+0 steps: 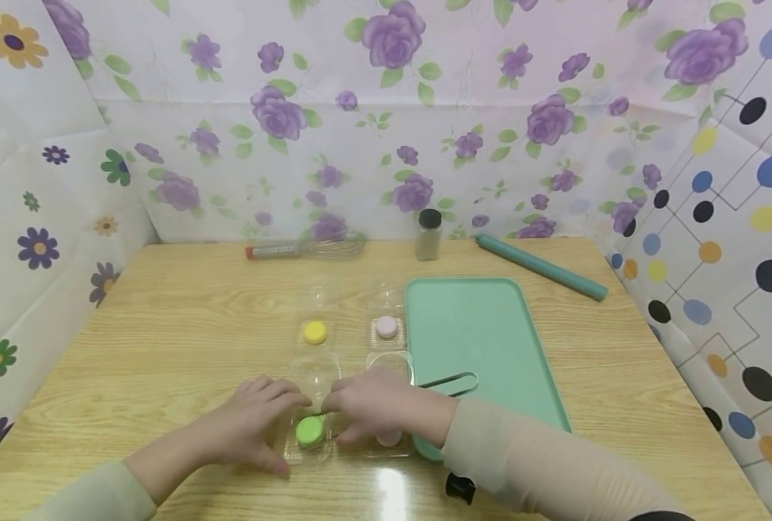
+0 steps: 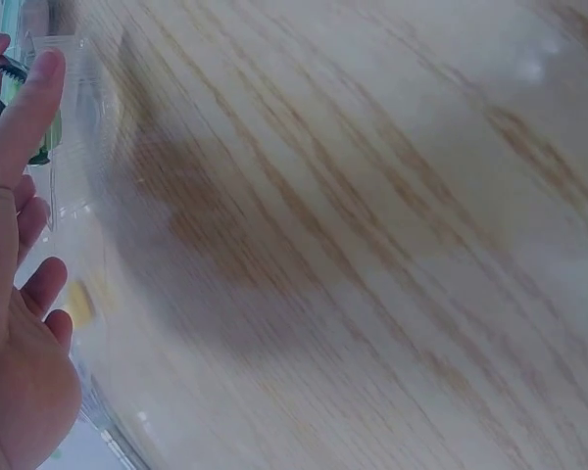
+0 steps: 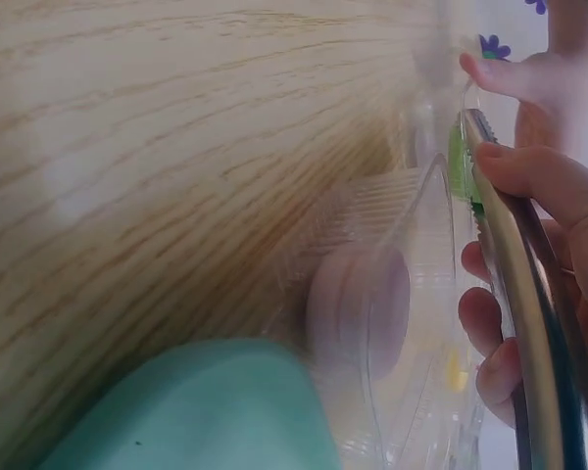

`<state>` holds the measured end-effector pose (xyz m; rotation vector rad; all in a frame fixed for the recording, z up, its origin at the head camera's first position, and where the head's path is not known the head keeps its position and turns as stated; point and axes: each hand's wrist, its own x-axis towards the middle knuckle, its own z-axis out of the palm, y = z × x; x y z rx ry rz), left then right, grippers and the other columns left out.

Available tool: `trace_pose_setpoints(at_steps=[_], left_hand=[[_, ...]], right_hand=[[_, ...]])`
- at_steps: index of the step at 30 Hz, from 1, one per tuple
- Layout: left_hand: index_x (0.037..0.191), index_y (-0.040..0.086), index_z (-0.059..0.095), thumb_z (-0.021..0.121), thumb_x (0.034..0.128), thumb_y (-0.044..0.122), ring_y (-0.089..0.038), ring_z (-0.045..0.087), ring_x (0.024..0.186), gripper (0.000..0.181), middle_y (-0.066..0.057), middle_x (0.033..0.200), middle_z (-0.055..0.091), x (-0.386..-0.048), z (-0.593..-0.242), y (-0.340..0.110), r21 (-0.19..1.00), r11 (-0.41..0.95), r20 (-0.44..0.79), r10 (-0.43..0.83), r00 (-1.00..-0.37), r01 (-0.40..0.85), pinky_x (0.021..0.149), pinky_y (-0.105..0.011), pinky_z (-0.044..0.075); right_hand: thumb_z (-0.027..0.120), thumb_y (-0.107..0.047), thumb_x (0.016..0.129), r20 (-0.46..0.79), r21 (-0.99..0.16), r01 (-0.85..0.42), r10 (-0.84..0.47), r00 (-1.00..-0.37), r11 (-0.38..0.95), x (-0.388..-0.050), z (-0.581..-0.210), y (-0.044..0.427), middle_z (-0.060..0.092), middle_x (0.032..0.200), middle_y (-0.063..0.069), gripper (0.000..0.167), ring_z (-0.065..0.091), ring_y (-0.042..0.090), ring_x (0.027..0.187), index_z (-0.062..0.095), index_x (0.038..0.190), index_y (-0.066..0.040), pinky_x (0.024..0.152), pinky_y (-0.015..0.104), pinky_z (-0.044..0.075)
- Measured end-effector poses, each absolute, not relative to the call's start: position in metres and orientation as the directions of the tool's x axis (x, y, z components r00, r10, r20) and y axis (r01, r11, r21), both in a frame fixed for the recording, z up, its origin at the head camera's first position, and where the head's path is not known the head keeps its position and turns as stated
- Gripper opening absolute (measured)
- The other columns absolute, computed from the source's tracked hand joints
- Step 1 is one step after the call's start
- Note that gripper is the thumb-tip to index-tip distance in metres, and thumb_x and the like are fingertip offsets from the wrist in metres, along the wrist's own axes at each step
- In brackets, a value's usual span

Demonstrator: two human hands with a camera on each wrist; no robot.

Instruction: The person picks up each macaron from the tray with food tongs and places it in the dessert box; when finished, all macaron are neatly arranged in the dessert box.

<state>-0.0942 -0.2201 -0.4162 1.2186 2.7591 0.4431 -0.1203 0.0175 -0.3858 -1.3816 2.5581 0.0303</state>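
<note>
My right hand [image 1: 372, 401] grips metal tongs [image 3: 529, 294], whose toothed tips are at a green macaron [image 1: 310, 431]. Whether the tips clasp it or only touch it, I cannot tell. The macaron is in a clear plastic box [image 1: 292, 456] with its lid folded back. At the box's left side is my left hand [image 1: 245, 423], thumb and fingers spread apart and nothing held; contact with the box is unclear. Partly hidden under my right wrist, a pink macaron [image 3: 358, 308] sits in another clear box. Behind these, a yellow macaron [image 1: 315, 332] and a pale pink one [image 1: 386, 327] lie in open clear boxes.
A mint green tray [image 1: 477, 318] lies right of the boxes, beneath the tongs' looped end. Along the back are a whisk [image 1: 278, 250], a black-capped jar [image 1: 428, 242] and a teal roll [image 1: 542, 268]. A small black object [image 1: 460, 488] is near my right sleeve.
</note>
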Motion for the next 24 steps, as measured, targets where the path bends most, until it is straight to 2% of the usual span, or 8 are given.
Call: trace_pose_setpoints(at_steps=[8,14,24], left_hand=[[0.124,0.018,0.055,0.073,0.0567,0.065,-0.012,0.04,0.099,0.084,0.009,0.117,0.049,-0.0928,-0.4167,-0.2202,0.314,0.652,0.033,0.719,-0.695,0.69,0.085,-0.04,0.037],[0.121,0.018,0.057,0.073,0.0566,0.066,-0.011,0.04,0.098,0.083,0.012,0.115,0.051,-0.0924,-0.417,-0.2201,0.303,0.653,0.054,0.715,-0.697,0.694,0.081,-0.037,0.038],[0.122,0.018,0.057,0.075,0.0547,0.065,-0.012,0.041,0.1,0.084,0.009,0.118,0.053,-0.0934,-0.4198,-0.2203,0.295,0.674,0.037,0.701,-0.713,0.678,0.083,-0.039,0.037]], right_hand=[[0.069,-0.051,0.078,-0.212,-0.08,-0.815,-0.809,-0.548,0.573,-0.1173,-0.3894,0.0157,0.06,0.095,-0.015,0.043,0.055,0.0,0.073,0.064,0.115,-0.029,0.051,0.022,0.042],[0.069,-0.051,0.077,-0.223,-0.091,-0.801,-0.796,-0.563,0.592,-0.1164,-0.3886,0.0149,0.059,0.093,-0.015,0.043,0.054,0.001,0.071,0.065,0.114,-0.028,0.052,0.022,0.042],[0.07,-0.051,0.076,-0.238,-0.114,-0.785,-0.784,-0.573,0.609,-0.1171,-0.3892,0.016,0.059,0.094,-0.015,0.045,0.056,0.002,0.075,0.065,0.115,-0.028,0.055,0.022,0.044]])
